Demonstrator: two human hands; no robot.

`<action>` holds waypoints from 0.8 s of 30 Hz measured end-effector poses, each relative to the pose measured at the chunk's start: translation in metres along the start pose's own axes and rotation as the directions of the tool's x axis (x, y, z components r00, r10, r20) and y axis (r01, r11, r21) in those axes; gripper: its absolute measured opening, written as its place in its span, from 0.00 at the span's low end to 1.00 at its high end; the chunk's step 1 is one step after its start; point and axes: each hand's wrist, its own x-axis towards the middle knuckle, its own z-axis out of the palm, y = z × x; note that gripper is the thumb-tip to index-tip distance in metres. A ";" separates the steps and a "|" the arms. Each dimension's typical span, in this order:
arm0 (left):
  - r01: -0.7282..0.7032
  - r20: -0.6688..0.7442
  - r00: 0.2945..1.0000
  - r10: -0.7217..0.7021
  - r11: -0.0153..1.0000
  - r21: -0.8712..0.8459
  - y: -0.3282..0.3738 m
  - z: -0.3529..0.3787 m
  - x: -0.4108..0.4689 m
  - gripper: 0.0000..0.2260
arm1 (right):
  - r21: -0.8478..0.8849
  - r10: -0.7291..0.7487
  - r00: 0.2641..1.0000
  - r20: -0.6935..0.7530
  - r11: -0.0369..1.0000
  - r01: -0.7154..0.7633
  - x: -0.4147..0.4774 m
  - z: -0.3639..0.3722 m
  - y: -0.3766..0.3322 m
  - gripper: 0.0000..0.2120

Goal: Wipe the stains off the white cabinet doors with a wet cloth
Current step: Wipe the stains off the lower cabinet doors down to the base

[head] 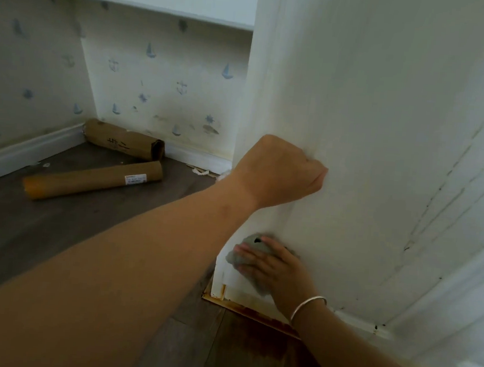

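White cabinet side panel (369,135): left hand (279,171) fisted against it; right hand (277,268) flat-fingered on crumpled grey cloth (246,243); brown cardboard tube (93,180) leftward on dark wooden floor (29,224).

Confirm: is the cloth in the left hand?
No, the right hand presses the grey cloth low on the cabinet; the left hand rests higher up.

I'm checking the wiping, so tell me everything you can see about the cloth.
The cloth is grey, soft-looking and bunched into a wad with a dark fold on top. The right hand presses it with flat fingers against the white cabinet's lower corner, just above the floor. Wetness cannot be told.
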 end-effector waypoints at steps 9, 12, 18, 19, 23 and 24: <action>0.336 -0.018 0.940 -0.341 0.932 -0.136 -0.025 -0.055 0.051 0.17 | 0.192 0.310 0.846 -0.434 0.949 -0.249 -0.021 -0.064 0.125 0.27; 0.465 -0.069 0.877 -0.475 0.877 -0.121 -0.049 -0.081 0.075 0.18 | 0.148 0.326 0.757 -0.566 0.944 -0.296 -0.028 -0.102 0.192 0.25; 0.623 -0.156 0.733 -0.662 0.746 -0.237 -0.074 -0.101 0.104 0.20 | 0.081 0.419 0.569 -0.708 0.848 -0.524 -0.055 -0.215 0.361 0.26; 0.595 -0.152 0.757 -0.636 0.766 -0.243 -0.071 -0.098 0.105 0.19 | 0.123 0.478 0.531 -0.700 0.813 -0.569 -0.058 -0.233 0.384 0.27; 0.489 -0.090 0.850 -0.520 0.840 -0.235 -0.057 -0.083 0.111 0.18 | 0.280 0.626 0.396 -0.672 0.710 -0.647 -0.051 -0.262 0.411 0.27; 0.497 -0.081 0.848 -0.523 0.840 -0.219 -0.056 -0.081 0.115 0.18 | 0.288 0.621 0.375 -0.688 0.709 -0.644 -0.046 -0.257 0.402 0.27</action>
